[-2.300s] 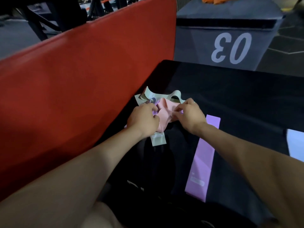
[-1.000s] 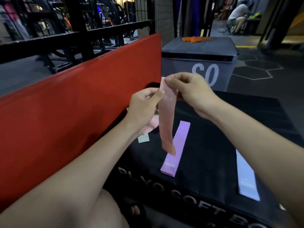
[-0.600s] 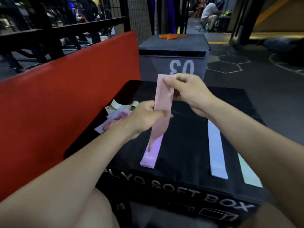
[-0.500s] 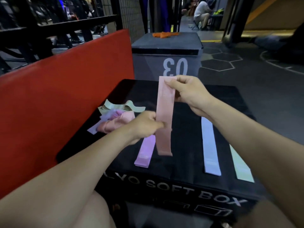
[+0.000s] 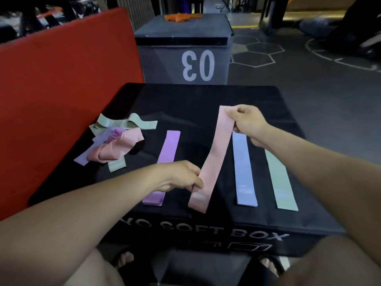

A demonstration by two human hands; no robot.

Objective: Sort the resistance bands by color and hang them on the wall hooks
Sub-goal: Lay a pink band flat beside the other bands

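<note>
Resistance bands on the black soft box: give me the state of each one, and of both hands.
pink band: stretched straight between both hands, being laid down
purple band: laid flat, left hand partly over it
blue band: laid flat
green band: laid flat
tangled pile: unsorted, pink, green and lilac bands
left hand: pinching pink band's near end
right hand: pinching its far end

Dim indoor light, soft blur, wide-angle edge warping.

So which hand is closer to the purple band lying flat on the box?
Left. The left hand lies right over the purple band, covering part of it. The right hand is off to the band's right, pinching the far end of the pink band.
</note>
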